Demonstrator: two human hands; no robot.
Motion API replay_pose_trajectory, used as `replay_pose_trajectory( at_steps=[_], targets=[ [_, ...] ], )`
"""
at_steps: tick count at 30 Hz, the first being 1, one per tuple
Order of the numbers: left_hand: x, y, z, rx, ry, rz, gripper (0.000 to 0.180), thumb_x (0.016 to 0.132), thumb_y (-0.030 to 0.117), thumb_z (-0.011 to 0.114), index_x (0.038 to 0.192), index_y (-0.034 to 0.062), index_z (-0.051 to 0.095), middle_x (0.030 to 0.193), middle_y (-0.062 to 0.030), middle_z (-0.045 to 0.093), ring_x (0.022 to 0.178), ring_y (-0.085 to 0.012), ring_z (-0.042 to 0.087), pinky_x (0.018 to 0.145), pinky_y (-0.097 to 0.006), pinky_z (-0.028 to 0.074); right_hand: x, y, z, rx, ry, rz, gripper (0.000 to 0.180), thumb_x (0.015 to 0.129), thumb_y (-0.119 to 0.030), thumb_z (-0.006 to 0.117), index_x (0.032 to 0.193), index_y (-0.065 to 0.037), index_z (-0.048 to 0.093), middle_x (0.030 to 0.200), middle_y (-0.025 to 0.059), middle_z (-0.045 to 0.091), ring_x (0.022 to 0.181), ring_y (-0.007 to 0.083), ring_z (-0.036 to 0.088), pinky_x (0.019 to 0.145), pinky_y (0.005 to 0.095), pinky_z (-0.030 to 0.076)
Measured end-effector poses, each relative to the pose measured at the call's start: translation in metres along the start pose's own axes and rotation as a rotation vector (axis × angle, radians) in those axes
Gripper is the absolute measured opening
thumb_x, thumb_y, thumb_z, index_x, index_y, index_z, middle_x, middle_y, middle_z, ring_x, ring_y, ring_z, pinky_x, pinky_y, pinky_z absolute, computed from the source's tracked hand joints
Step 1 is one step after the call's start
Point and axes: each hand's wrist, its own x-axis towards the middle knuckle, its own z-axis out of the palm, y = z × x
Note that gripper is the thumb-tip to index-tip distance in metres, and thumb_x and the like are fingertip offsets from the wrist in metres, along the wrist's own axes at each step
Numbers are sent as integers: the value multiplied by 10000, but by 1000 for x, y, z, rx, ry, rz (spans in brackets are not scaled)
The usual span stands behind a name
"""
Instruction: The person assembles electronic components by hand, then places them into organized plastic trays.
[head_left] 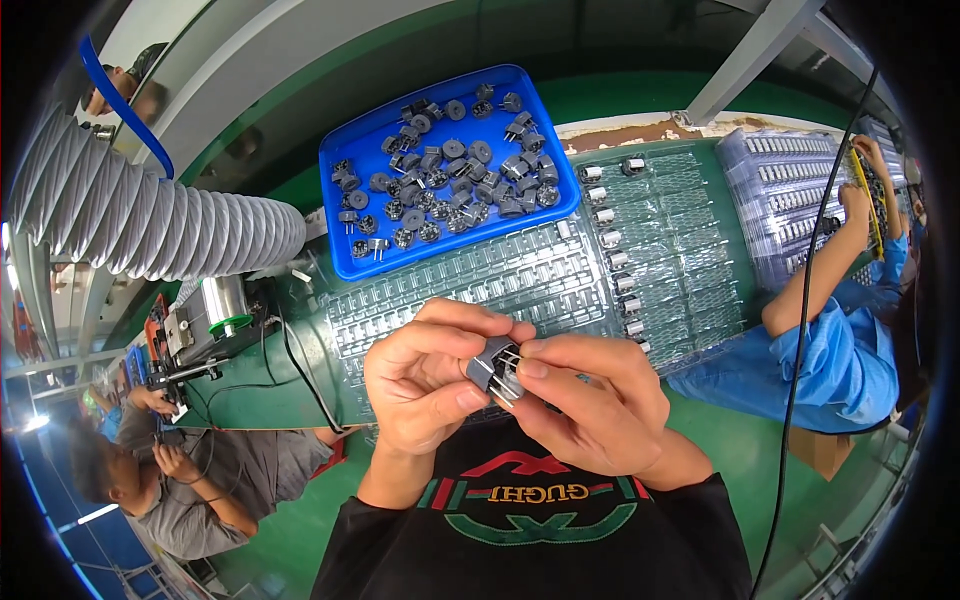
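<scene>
Both hands meet just in front of the person's chest: the left hand (425,385) and the right hand (590,400) are each closed around one small grey component (492,365) with thin metal pins (pins point toward the right hand). Just beyond the component lie clear plastic trays (520,285). Beyond those trays sits a blue bin (345,160) of matching grey parts. Farther right of the bin, a co-worker's blue sleeve (840,350) shows.
</scene>
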Motion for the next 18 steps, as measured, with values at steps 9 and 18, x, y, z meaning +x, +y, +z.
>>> replay_pose_trajectory(
  at_steps=[9, 18],
  targets=[
    [-1, 0, 1, 0, -13, 5, 319, 808, 20, 724, 1084, -81, 599, 1154, -274, 559, 1089, -450, 598, 933, -532, 522, -3, -2, 1, -22, 19, -7, 370, 682, 46, 792, 1031, 57, 672, 1020, 174, 640, 695, 184, 683, 582, 261, 579],
    [-1, 1, 0, 19, -25, 21, 320, 802, 15, 729, 1077, -88, 602, 1150, -280, 557, 1089, -451, 598, 931, -524, 526, -3, -1, 1, -9, 12, -15, 371, 681, 47, 794, 1030, 59, 670, 1009, 173, 645, 698, 189, 686, 586, 263, 582]
  ],
)
